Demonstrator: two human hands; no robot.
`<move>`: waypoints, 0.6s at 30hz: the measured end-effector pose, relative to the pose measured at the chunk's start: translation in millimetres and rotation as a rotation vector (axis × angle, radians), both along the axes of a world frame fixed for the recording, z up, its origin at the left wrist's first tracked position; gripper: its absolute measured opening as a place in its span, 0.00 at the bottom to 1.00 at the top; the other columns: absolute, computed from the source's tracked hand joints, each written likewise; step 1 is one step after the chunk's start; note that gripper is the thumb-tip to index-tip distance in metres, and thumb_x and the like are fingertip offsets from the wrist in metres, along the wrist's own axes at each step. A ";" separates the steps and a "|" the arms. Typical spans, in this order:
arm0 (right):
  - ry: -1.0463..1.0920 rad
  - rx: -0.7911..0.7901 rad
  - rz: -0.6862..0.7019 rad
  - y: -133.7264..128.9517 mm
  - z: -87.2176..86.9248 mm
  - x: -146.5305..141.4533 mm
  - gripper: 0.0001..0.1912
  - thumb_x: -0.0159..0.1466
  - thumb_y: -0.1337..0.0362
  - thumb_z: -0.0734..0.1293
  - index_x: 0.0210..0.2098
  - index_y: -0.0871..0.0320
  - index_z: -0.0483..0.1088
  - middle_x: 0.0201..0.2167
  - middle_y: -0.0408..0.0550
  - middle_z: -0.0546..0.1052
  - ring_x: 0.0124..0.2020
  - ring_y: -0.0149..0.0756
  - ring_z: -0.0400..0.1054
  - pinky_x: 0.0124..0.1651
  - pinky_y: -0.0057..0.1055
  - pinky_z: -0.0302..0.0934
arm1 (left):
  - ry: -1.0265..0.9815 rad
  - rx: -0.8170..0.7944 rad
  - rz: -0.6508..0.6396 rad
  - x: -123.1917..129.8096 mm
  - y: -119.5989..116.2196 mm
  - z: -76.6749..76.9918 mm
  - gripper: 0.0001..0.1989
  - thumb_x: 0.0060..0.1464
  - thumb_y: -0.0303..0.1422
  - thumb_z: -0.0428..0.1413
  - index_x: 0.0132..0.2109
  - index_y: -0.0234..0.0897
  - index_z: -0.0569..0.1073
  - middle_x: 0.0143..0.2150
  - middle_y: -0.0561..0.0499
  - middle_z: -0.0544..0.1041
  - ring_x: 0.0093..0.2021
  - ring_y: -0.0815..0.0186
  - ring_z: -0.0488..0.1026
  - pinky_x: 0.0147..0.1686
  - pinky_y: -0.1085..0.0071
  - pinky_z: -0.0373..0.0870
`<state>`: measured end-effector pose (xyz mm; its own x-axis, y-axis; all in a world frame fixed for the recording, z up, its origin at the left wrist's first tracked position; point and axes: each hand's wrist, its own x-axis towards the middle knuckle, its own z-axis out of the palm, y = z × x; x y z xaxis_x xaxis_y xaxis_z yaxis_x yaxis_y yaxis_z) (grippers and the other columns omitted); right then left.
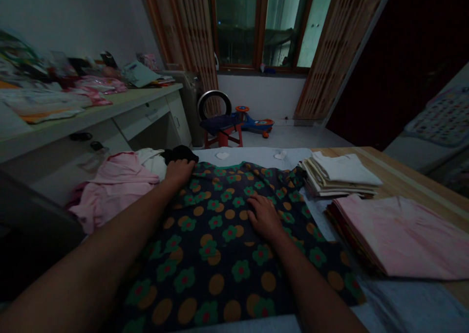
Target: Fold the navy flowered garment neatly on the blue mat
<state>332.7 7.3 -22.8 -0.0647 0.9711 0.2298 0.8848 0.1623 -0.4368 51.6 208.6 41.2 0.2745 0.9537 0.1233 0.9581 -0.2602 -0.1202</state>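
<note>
A dark flowered garment (220, 240), with green flowers and tan dots, lies spread over the table; its green-trimmed neckline faces the far side. My left hand (179, 172) is at its upper left corner, fingers bent and close together on the cloth. What sits under those fingers is partly hidden. Just beyond that hand is a bunched black cloth (181, 153). My right hand (264, 216) rests palm down on the upper middle of the garment, its fingers spread a little and holding nothing.
To the right lie a stack of folded pale clothes (344, 171) and a folded pink garment (406, 235) over darker cloth. A pile of pink clothes (117, 184) is on the left. Beyond stand a cluttered desk (146, 100), a stool (222, 127) and a blue ride-on toy (254, 122).
</note>
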 end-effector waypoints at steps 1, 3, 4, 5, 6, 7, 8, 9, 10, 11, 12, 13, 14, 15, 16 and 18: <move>-0.003 0.001 -0.001 -0.1 0.1 -0.1 0.19 0.64 0.65 0.63 0.55 0.55 0.70 0.59 0.51 0.70 0.61 0.44 0.60 0.65 0.43 0.51 | 0.002 0.028 0.002 3.6 -4.8 3.2 0.18 0.62 0.34 0.44 0.54 0.37 0.72 0.53 0.35 0.72 0.57 0.44 0.66 0.56 0.48 0.58; -0.010 -0.001 -0.004 -0.2 0.1 -0.3 0.19 0.64 0.65 0.62 0.55 0.55 0.70 0.59 0.51 0.70 0.61 0.44 0.60 0.65 0.43 0.51 | -0.012 0.076 -0.014 16.2 -19.2 8.4 0.20 0.63 0.33 0.42 0.57 0.36 0.70 0.58 0.35 0.68 0.62 0.42 0.60 0.60 0.45 0.52; -0.013 -0.003 -0.004 -0.1 0.1 -0.5 0.20 0.64 0.65 0.62 0.55 0.55 0.70 0.59 0.51 0.70 0.61 0.44 0.60 0.65 0.43 0.51 | -0.021 0.091 -0.036 25.2 -29.6 9.3 0.20 0.63 0.32 0.43 0.58 0.37 0.69 0.60 0.36 0.67 0.63 0.43 0.59 0.61 0.47 0.52; -0.016 -0.006 0.001 -0.1 0.2 -0.7 0.20 0.64 0.65 0.62 0.55 0.55 0.70 0.59 0.51 0.70 0.61 0.43 0.60 0.65 0.43 0.51 | -0.056 0.088 -0.102 35.7 -42.0 8.3 0.21 0.62 0.32 0.45 0.60 0.37 0.68 0.61 0.37 0.67 0.63 0.44 0.59 0.61 0.49 0.54; -0.020 -0.009 0.008 -0.1 0.4 -0.7 0.20 0.64 0.65 0.62 0.56 0.56 0.69 0.59 0.51 0.70 0.61 0.43 0.61 0.65 0.43 0.51 | -0.099 0.034 -0.191 46.8 -56.3 4.9 0.22 0.61 0.33 0.46 0.61 0.38 0.67 0.61 0.38 0.67 0.63 0.47 0.61 0.61 0.52 0.57; -0.024 -0.011 0.014 -0.1 0.9 -0.5 0.21 0.65 0.65 0.62 0.57 0.56 0.69 0.59 0.52 0.70 0.61 0.43 0.61 0.65 0.43 0.51 | -0.141 -0.049 -0.287 57.9 -71.8 -0.9 0.23 0.61 0.32 0.46 0.61 0.38 0.67 0.62 0.39 0.67 0.63 0.50 0.62 0.61 0.55 0.58; -0.031 -0.012 0.014 -0.1 1.5 0.1 0.21 0.65 0.65 0.62 0.58 0.57 0.68 0.60 0.52 0.70 0.62 0.43 0.60 0.66 0.43 0.50 | -0.180 -0.122 -0.368 68.1 -87.6 -8.8 0.23 0.62 0.33 0.45 0.62 0.38 0.67 0.64 0.40 0.66 0.64 0.52 0.62 0.62 0.57 0.58; -0.041 -0.010 0.005 -0.2 2.3 1.1 0.22 0.66 0.65 0.61 0.59 0.58 0.67 0.60 0.53 0.70 0.63 0.42 0.60 0.66 0.43 0.49 | -0.203 -0.187 -0.426 76.6 -102.7 -18.2 0.23 0.63 0.35 0.44 0.63 0.39 0.66 0.66 0.41 0.64 0.66 0.53 0.60 0.63 0.57 0.58; -0.056 -0.005 -0.017 -0.3 3.1 2.7 0.22 0.67 0.65 0.60 0.60 0.58 0.66 0.61 0.53 0.69 0.64 0.43 0.58 0.67 0.44 0.48 | -0.211 -0.232 -0.463 83.0 -116.2 -28.3 0.25 0.64 0.39 0.44 0.65 0.40 0.64 0.69 0.42 0.61 0.68 0.52 0.57 0.64 0.56 0.56; -0.076 -0.001 -0.052 -0.4 3.7 4.9 0.22 0.68 0.64 0.59 0.60 0.59 0.66 0.62 0.54 0.68 0.65 0.43 0.57 0.68 0.45 0.46 | -0.210 -0.257 -0.467 87.2 -127.3 -38.2 0.26 0.64 0.43 0.45 0.66 0.41 0.63 0.70 0.42 0.58 0.70 0.51 0.54 0.65 0.53 0.55; -0.099 -0.002 -0.094 -0.6 4.0 7.6 0.22 0.68 0.63 0.59 0.61 0.59 0.65 0.63 0.55 0.67 0.66 0.44 0.55 0.68 0.46 0.44 | -0.207 -0.275 -0.469 89.1 -135.7 -47.3 0.28 0.63 0.45 0.46 0.67 0.42 0.62 0.72 0.42 0.55 0.71 0.49 0.52 0.66 0.52 0.54; -0.124 -0.014 -0.140 -0.7 3.8 10.7 0.22 0.69 0.62 0.58 0.61 0.60 0.65 0.64 0.56 0.66 0.68 0.45 0.53 0.68 0.47 0.43 | -0.212 -0.275 -0.463 89.2 -141.2 -55.0 0.29 0.63 0.47 0.47 0.67 0.43 0.61 0.72 0.43 0.54 0.71 0.48 0.49 0.66 0.50 0.53; -0.147 -0.035 -0.184 -0.9 3.2 13.9 0.23 0.70 0.60 0.57 0.62 0.61 0.64 0.65 0.57 0.64 0.68 0.47 0.51 0.69 0.49 0.42 | -0.219 -0.257 -0.451 88.0 -144.4 -61.0 0.30 0.63 0.49 0.47 0.68 0.44 0.60 0.73 0.44 0.53 0.72 0.47 0.48 0.66 0.49 0.51; -0.165 -0.062 -0.222 -1.0 2.1 17.2 0.24 0.70 0.58 0.57 0.62 0.61 0.63 0.66 0.58 0.62 0.69 0.48 0.50 0.68 0.50 0.41 | -0.229 -0.237 -0.440 85.9 -145.5 -65.3 0.31 0.62 0.51 0.47 0.68 0.45 0.60 0.73 0.44 0.53 0.72 0.47 0.46 0.67 0.48 0.50; -0.177 -0.091 -0.252 -1.1 0.6 20.4 0.26 0.70 0.56 0.57 0.63 0.61 0.63 0.67 0.58 0.61 0.69 0.50 0.48 0.68 0.52 0.40 | -0.240 -0.212 -0.427 83.7 -145.5 -68.1 0.32 0.62 0.52 0.46 0.68 0.46 0.59 0.73 0.45 0.54 0.72 0.46 0.46 0.67 0.46 0.49; -0.185 -0.130 -0.286 -1.1 -2.5 26.2 0.29 0.70 0.50 0.56 0.65 0.59 0.61 0.69 0.57 0.58 0.70 0.52 0.46 0.68 0.55 0.39 | -0.263 -0.172 -0.406 79.9 -144.1 -70.8 0.33 0.61 0.54 0.46 0.68 0.48 0.59 0.72 0.45 0.54 0.73 0.46 0.45 0.67 0.45 0.47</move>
